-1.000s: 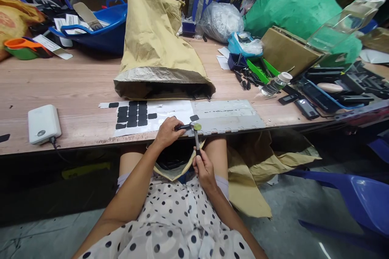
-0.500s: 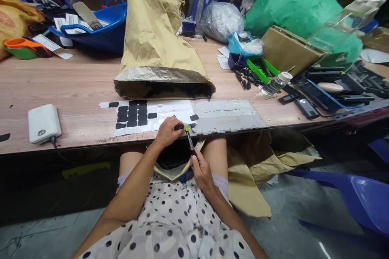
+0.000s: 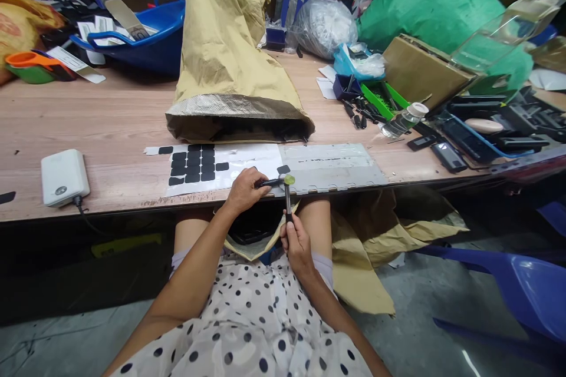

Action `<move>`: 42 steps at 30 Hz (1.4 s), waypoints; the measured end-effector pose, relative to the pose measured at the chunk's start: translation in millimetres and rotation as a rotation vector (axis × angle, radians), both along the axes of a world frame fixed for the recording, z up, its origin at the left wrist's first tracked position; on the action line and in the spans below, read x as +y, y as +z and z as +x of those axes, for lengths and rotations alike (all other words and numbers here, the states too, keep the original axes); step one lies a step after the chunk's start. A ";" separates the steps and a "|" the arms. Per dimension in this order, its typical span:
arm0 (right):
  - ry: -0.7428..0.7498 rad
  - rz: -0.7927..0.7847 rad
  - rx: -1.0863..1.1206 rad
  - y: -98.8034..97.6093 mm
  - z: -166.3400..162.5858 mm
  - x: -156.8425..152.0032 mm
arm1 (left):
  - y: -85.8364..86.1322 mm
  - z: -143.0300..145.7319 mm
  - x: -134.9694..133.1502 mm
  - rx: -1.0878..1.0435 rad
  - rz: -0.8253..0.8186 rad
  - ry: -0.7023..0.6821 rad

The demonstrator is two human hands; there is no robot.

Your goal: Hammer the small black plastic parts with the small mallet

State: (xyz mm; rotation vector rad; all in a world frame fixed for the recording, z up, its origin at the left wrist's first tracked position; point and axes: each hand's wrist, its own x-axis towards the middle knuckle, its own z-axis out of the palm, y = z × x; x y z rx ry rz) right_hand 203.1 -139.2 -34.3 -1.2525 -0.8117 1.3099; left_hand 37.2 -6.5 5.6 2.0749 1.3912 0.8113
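Hands meet at the near edge of the bench point(image 3: 110, 123), about midway along it. The left hand point(image 3: 244, 189) rests on that edge with its fingers pinched together on a small dark piece point(image 3: 267, 183), which lies flat and points to the right along the edge. The right hand point(image 3: 297, 244) sits lower, off the bench and over the lap, and is wrapped tight around the bottom of a small hammer point(image 3: 288, 203). The hammer's slim dark handle stands nearly upright, and its head (metal, with a yellow-green face) is at the free end of the dark piece. Whether head and piece are touching cannot be told.

Just behind the left hand lies a white sheet point(image 3: 247, 159) carrying rows of black pads point(image 3: 193, 166) on its left half. One more black pad lies alone at the sheet's right end, just behind the hammer head. A grey sheet point(image 3: 336, 166) touches the white one on its right side and runs on along the near edge.

Behind both sheets a brown paper sack point(image 3: 225, 59) lies with its open mouth toward the person. Near the left end of the near edge sits a white box point(image 3: 64, 177) with a cable. A blue basin point(image 3: 145, 47) is at the far left, and a small clear bottle point(image 3: 401, 121) lies on its side toward the right end.
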 end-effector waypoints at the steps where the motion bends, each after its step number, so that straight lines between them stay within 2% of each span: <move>1: -0.016 0.004 0.015 1.6 0.4 1.2 | 0.8 0.4 -0.6 0.001 0.000 0.003; 6: -0.063 -0.019 0.219 3.7 9.3 11.4 | 2.5 2.7 -2.9 0.023 0.015 0.015; 13: 0.057 -0.046 0.476 -4.5 22.5 18.6 | 1.1 3.1 -4.1 0.062 0.046 0.001; 22: 0.071 -0.035 0.540 -8.7 23.6 20.6 | 2.1 -4.9 -6.9 0.063 0.085 -0.095; 28: 0.060 -0.038 0.524 -13.0 22.3 21.0 | 3.4 -16.1 -34.4 0.131 0.142 -0.209; 32: 0.061 -0.022 0.501 -12.2 21.1 21.7 | -4.4 -23.0 -63.9 0.231 0.171 -0.236; 35: 0.066 -0.016 0.488 -10.6 20.5 22.2 | -12.0 -23.6 -83.2 0.311 0.203 -0.210; 38: 0.064 -0.022 0.489 -9.9 20.0 22.2 | -14.7 -18.4 -90.7 0.306 0.233 -0.173; 40: 0.061 -0.024 0.487 -10.2 19.5 22.1 | -11.9 -13.2 -83.1 0.244 0.255 -0.086; 42: 0.056 -0.023 0.480 -10.6 19.0 21.8 | -5.4 -9.7 -62.1 0.161 0.265 0.091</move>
